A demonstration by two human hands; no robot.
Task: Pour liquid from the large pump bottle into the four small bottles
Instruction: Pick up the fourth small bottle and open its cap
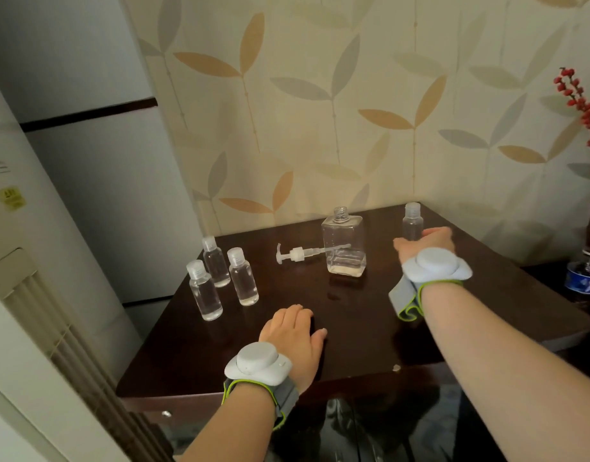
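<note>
I see a dark brown bench (353,328) set in the corner of a room with leaf wallpaper (320,95).

My left hand (295,331) lies flat on the bench near the front edge. Its fingers are straight and hold nothing. My right hand (432,240) reaches far back on the right side. Its fingers curl round the bottom of a small bottle (413,221). That bottle stands up straight with its cap on. The two hands are well apart.

The big bottle (344,246) stands in the middle of the bench toward the back. Its top is open and only a little liquid sits at the bottom. The pump (295,255) lies on its side on the bench just left of the big bottle, and its long tube points toward the bottle.

Three more small bottles stand close together on the left side of the bench. One is at the back (215,261), one is at the front left (203,290) and one is on the right (242,276). All three have caps on and look full of clear liquid.

Each wrist has a gray band with a round gray puck: the left one (257,365) and the right one (435,263).

A tall white fridge (97,161) stands to the left. Red berries on a stem (580,105) stand at the far right.
</note>
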